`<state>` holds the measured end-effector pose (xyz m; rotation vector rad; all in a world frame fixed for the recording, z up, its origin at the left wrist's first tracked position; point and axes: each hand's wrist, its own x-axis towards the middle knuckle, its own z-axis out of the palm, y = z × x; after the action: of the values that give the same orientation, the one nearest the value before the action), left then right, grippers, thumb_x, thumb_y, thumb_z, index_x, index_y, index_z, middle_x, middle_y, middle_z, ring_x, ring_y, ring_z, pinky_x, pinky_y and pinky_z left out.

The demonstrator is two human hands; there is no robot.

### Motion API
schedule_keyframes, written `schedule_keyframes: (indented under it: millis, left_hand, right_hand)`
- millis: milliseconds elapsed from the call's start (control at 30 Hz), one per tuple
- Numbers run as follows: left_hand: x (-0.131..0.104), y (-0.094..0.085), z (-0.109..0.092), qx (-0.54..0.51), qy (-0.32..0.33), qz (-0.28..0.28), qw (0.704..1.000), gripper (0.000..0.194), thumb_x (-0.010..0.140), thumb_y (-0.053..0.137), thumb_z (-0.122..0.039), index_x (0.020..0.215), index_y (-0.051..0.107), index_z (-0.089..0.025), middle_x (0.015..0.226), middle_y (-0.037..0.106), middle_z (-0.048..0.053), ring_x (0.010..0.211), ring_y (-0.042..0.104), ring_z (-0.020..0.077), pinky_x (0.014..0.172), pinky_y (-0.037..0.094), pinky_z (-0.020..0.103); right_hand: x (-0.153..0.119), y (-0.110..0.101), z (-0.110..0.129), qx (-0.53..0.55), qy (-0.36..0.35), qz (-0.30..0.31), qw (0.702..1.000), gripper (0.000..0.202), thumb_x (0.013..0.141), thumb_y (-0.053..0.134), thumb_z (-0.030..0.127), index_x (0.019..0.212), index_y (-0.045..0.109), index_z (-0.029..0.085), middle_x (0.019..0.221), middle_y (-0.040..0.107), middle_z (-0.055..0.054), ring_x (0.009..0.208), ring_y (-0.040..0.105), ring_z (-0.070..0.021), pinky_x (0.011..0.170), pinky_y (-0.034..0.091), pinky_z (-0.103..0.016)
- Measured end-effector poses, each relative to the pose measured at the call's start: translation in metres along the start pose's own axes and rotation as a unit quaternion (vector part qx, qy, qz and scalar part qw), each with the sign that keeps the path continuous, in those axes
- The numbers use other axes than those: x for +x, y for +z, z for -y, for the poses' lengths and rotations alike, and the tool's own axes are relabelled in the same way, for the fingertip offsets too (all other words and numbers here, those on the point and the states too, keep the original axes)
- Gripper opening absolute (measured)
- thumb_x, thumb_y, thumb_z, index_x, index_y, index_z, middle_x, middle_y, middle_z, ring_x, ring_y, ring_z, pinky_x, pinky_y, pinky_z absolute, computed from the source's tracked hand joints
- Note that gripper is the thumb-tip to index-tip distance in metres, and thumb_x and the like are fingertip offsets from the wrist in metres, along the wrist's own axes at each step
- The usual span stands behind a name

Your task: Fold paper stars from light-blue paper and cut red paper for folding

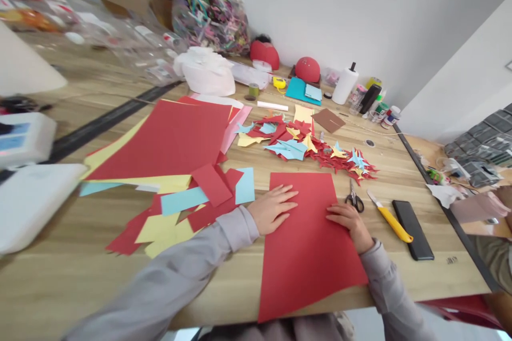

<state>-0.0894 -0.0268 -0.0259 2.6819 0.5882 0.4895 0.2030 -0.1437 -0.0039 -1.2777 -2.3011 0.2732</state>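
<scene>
Left hand, right hand lie flat, unclenched, on red paper sheet, near its side edges; likely light, creases easily; pinch edges.

We find the sheet on the table near its front edge, the left hand and right hand upon it. Left of it we record paper scraps; behind these, a paper stack. Folded papers lie behind the sheet. To its right we list, in order, scissors, knife and phone.
</scene>
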Motion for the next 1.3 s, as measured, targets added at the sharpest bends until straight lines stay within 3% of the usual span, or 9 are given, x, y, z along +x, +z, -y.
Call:
schedule_keyframes:
  millis: [200, 333, 467, 633, 767, 867, 1000, 1167, 1300]
  left_hand:
    - [-0.001, 0.000, -0.005, 0.014, -0.011, -0.015, 1.000, 0.036, 0.083, 0.051, -0.027, 0.117, 0.061, -0.020, 0.139, 0.047, 0.012, 0.135, 0.032, 0.0297, 0.110, 0.028, 0.053]
    - [-0.004, -0.005, -0.008, 0.076, -0.122, -0.065, 0.988, 0.041, 0.086, 0.050, -0.036, 0.121, 0.058, -0.017, 0.138, 0.045, 0.018, 0.133, 0.032, 0.0353, 0.107, 0.026, 0.059]
    - [-0.010, -0.010, -0.005, 0.115, -0.213, -0.117, 0.963, 0.038, 0.086, 0.048, -0.032, 0.116, 0.060, -0.012, 0.136, 0.045, 0.022, 0.130, 0.037, 0.0374, 0.104, 0.029, 0.060]
    - [-0.024, -0.017, 0.004, 0.143, -0.212, -0.165, 0.952, 0.028, 0.085, 0.046, -0.022, 0.106, 0.063, -0.014, 0.126, 0.055, 0.019, 0.121, 0.047, 0.0356, 0.099, 0.035, 0.063]
    - [-0.033, -0.028, -0.003, 0.030, -0.080, -0.133, 0.987, 0.050, 0.072, 0.040, -0.001, 0.117, 0.057, -0.016, 0.130, 0.053, 0.013, 0.128, 0.042, 0.0255, 0.104, 0.039, 0.050]
    - [-0.042, -0.034, -0.020, -0.069, -0.022, -0.097, 0.993, 0.055, 0.069, 0.039, 0.002, 0.117, 0.057, -0.018, 0.136, 0.049, 0.011, 0.134, 0.034, 0.0239, 0.106, 0.040, 0.047]
    - [-0.056, -0.030, -0.036, -0.125, -0.030, -0.100, 0.987, 0.042, 0.077, 0.044, -0.006, 0.113, 0.059, -0.021, 0.128, 0.057, 0.010, 0.127, 0.045, 0.0225, 0.105, 0.040, 0.046]
    - [-0.062, -0.019, -0.033, -0.178, -0.061, -0.133, 0.973, 0.027, 0.088, 0.041, -0.022, 0.104, 0.062, -0.020, 0.113, 0.066, 0.010, 0.117, 0.055, 0.0215, 0.105, 0.040, 0.045]
    - [-0.050, -0.025, -0.045, -0.177, -0.198, -0.147, 0.953, 0.029, 0.090, 0.043, -0.036, 0.085, 0.066, -0.020, 0.096, 0.071, 0.008, 0.092, 0.066, 0.0193, 0.091, 0.050, 0.037]
  right_hand:
    - [-0.001, -0.002, 0.002, -0.011, 0.036, 0.006, 0.999, 0.040, 0.084, 0.051, 0.050, 0.112, 0.064, 0.025, 0.115, 0.065, -0.010, 0.120, 0.049, -0.0261, 0.098, 0.041, -0.046]
    - [-0.004, -0.004, -0.001, 0.001, 0.050, 0.018, 0.999, 0.042, 0.085, 0.049, 0.054, 0.110, 0.066, 0.025, 0.117, 0.065, -0.010, 0.120, 0.050, -0.0269, 0.097, 0.042, -0.046]
    - [-0.004, -0.004, -0.003, 0.027, 0.066, 0.026, 0.997, 0.043, 0.085, 0.047, 0.057, 0.107, 0.068, 0.026, 0.115, 0.066, -0.010, 0.118, 0.052, -0.0271, 0.096, 0.043, -0.045]
    - [-0.003, -0.002, 0.000, 0.052, 0.093, 0.017, 0.994, 0.041, 0.084, 0.048, 0.057, 0.102, 0.071, 0.027, 0.112, 0.068, -0.009, 0.116, 0.053, -0.0270, 0.095, 0.045, -0.046]
    - [-0.002, -0.004, 0.000, 0.064, 0.103, 0.020, 0.992, 0.041, 0.085, 0.047, 0.056, 0.102, 0.070, 0.026, 0.113, 0.067, -0.008, 0.117, 0.053, -0.0263, 0.095, 0.044, -0.046]
    - [-0.002, -0.006, -0.003, 0.077, 0.102, 0.022, 0.992, 0.047, 0.089, 0.038, 0.058, 0.101, 0.070, 0.027, 0.111, 0.069, -0.007, 0.114, 0.055, -0.0245, 0.095, 0.045, -0.045]
    - [-0.001, -0.007, -0.003, 0.069, 0.110, 0.024, 0.991, 0.048, 0.090, 0.033, 0.057, 0.102, 0.070, 0.028, 0.109, 0.069, -0.006, 0.114, 0.055, -0.0232, 0.096, 0.045, -0.044]
    - [0.003, -0.013, 0.008, 0.087, 0.122, 0.009, 0.989, 0.047, 0.090, 0.035, 0.055, 0.103, 0.069, 0.024, 0.106, 0.070, -0.008, 0.111, 0.056, -0.0245, 0.094, 0.044, -0.045]
    - [0.007, -0.012, 0.025, 0.124, 0.168, -0.030, 0.977, 0.044, 0.092, 0.034, 0.046, 0.108, 0.065, 0.018, 0.101, 0.068, -0.012, 0.103, 0.059, -0.0252, 0.090, 0.046, -0.043]
